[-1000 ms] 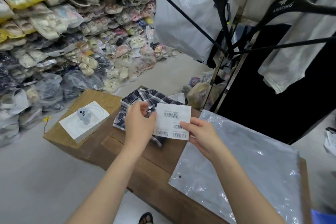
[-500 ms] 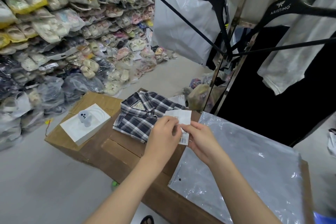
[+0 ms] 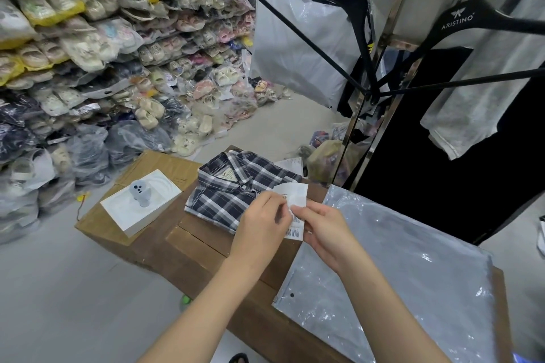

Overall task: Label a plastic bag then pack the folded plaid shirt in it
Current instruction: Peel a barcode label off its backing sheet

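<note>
A white barcode label sheet (image 3: 297, 209) is pinched between both hands above the cardboard box. My left hand (image 3: 261, 219) grips its left edge, fingertips at a label's corner. My right hand (image 3: 323, 225) holds the sheet's right side. The folded dark plaid shirt (image 3: 233, 188) lies flat on the box just behind my left hand, collar toward the far side. A clear plastic bag (image 3: 398, 274) lies flat on the box to the right, under my right forearm, its zip edge facing left.
The brown cardboard box (image 3: 165, 244) serves as the work surface; a white box with a small grey device (image 3: 141, 202) sits at its left end. Bagged shoes are piled at left. Black hangers (image 3: 339, 23) and hung clothes on a rack stand behind right.
My left hand moved right from the shirt onto the label sheet, uncovering the shirt. The sheet, earlier held open facing me, is now bent and partly covered by both hands.
</note>
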